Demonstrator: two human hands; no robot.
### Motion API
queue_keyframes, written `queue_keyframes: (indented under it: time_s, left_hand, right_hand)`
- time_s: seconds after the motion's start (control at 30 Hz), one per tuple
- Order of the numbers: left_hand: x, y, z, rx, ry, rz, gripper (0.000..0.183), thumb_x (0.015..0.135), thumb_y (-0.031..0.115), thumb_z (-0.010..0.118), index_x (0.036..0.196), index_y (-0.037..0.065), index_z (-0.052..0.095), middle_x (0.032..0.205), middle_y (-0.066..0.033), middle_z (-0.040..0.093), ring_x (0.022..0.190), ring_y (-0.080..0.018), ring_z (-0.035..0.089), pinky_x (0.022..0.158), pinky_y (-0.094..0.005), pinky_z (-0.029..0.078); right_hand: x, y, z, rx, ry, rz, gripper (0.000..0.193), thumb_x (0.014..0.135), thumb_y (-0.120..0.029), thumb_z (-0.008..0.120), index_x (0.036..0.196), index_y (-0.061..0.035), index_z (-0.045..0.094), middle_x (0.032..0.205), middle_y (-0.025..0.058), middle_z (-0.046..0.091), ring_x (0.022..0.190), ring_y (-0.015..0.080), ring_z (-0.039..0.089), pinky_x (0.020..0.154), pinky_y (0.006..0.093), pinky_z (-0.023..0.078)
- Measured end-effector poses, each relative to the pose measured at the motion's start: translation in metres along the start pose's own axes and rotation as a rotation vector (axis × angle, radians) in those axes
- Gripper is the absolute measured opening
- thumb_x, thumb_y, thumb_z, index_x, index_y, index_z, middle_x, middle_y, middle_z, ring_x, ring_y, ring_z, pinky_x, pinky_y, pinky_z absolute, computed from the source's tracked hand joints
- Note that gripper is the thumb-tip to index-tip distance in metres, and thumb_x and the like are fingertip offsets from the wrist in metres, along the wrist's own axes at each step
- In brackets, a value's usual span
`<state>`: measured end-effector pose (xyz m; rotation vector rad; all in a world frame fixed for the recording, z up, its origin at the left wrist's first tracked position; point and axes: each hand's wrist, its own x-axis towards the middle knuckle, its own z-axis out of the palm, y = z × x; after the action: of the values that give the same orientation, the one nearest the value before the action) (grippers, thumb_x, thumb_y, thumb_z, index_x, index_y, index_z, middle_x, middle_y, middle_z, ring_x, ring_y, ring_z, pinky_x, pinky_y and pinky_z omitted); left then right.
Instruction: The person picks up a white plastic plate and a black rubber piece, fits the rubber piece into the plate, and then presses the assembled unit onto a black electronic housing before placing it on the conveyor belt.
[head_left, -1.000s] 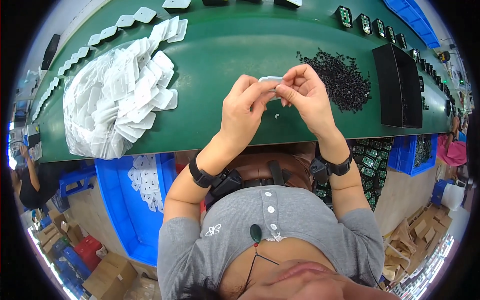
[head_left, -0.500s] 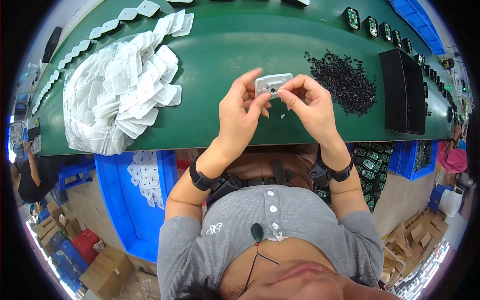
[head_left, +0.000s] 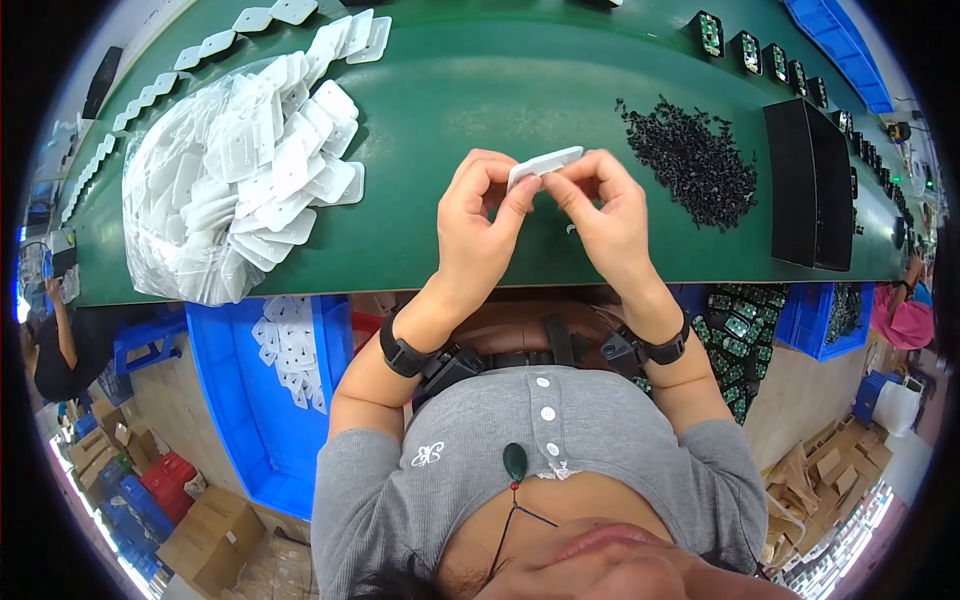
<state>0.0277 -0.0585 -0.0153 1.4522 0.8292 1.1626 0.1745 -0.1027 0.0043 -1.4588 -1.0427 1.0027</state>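
Note:
Between my two hands, above the green tabletop, is a white plastic cover point(head_left: 546, 163) tilted nearly edge-on. My left hand point(head_left: 480, 215) pinches its left end between thumb and fingers. Fingers of my right hand point(head_left: 607, 215) grip the right end, with the thumb pressed at its underside near the middle. The face toward the table is mostly hidden, so any small part there does not show. Left of my hands lies a heap of similar white covers point(head_left: 240, 150), partly in a clear plastic bag. Small black parts point(head_left: 695, 165) form a pile to the right.
Beyond the black pile stands an open black box point(head_left: 808, 185). Black housings with green circuit boards point(head_left: 750, 55) line the table's right far side. Rows of white covers point(head_left: 215, 45) run along the far left. A blue bin point(head_left: 225, 400) with white parts sits below the table's front edge.
The white cover has been tipped from showing its inner face to nearly edge-on. My left fingers have closed in on it, and my right hand has shifted slightly left.

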Motion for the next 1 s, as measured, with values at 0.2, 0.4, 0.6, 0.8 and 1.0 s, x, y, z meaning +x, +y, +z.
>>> queue_keyframes:
  time_s: [0.2, 0.4, 0.6, 0.8, 1.0]
  left_hand:
    - [0.004, 0.008, -0.004, -0.229, -0.047, -0.208, 0.008, 0.092, 0.003, 0.064, 0.089, -0.003, 0.06, 0.094, -0.0033, 0.054, 0.071, -0.0074, 0.057, 0.058, -0.0214, 0.044]
    - [0.008, 0.006, -0.005, -0.202, -0.145, -0.24, 0.008, 0.095, 0.004, 0.06, 0.096, -0.004, 0.061, 0.095, -0.0051, 0.057, 0.069, -0.0075, 0.057, 0.06, -0.0202, 0.045]
    - [0.021, 0.0, -0.02, -0.212, -0.015, -0.29, 0.018, 0.1, 0.007, 0.052, 0.114, -0.003, 0.056, 0.09, -0.0047, 0.063, 0.064, -0.0067, 0.055, 0.056, -0.0185, 0.044]
    - [0.047, 0.001, -0.055, 0.539, -0.13, -0.262, 0.013, 0.097, 0.007, 0.053, 0.103, -0.001, 0.061, 0.079, -0.0065, 0.059, 0.064, -0.0132, 0.054, 0.059, -0.0281, 0.045]
    - [0.052, 0.011, -0.039, 0.907, -0.134, -0.025, 0.043, 0.089, 0.027, 0.068, 0.121, 0.002, 0.055, 0.104, -0.0169, 0.053, 0.08, -0.0315, 0.057, 0.07, -0.041, 0.049]
  right_hand:
    - [0.007, -0.009, -0.01, -0.411, 0.112, -0.434, 0.025, 0.081, -0.019, 0.079, 0.091, -0.0062, 0.059, 0.101, 0.0012, 0.053, 0.078, 0.007, 0.045, 0.064, 0.0214, 0.035]
    - [0.015, -0.014, -0.018, -0.01, -0.126, -0.019, 0.022, 0.082, -0.012, 0.076, 0.086, -0.0059, 0.055, 0.077, -0.0028, 0.054, 0.072, 0.0054, 0.049, 0.064, 0.0229, 0.041]
    - [0.045, -0.028, -0.039, -0.121, -0.377, -0.006, 0.027, 0.084, -0.018, 0.076, 0.097, -0.0052, 0.056, 0.093, -0.0002, 0.056, 0.081, 0.0066, 0.05, 0.068, 0.0224, 0.041]
    - [0.189, -0.037, -0.147, -1.284, 0.528, -0.46, 0.056, 0.08, -0.034, 0.073, 0.123, -0.002, 0.055, 0.12, 0.0235, 0.055, 0.11, 0.0391, 0.055, 0.089, 0.0456, 0.048]
    - [0.253, -0.008, -0.198, -1.398, 0.247, 0.093, 0.05, 0.08, -0.037, 0.072, 0.114, -0.0026, 0.06, 0.11, 0.0226, 0.062, 0.098, 0.0375, 0.061, 0.086, 0.0468, 0.05]
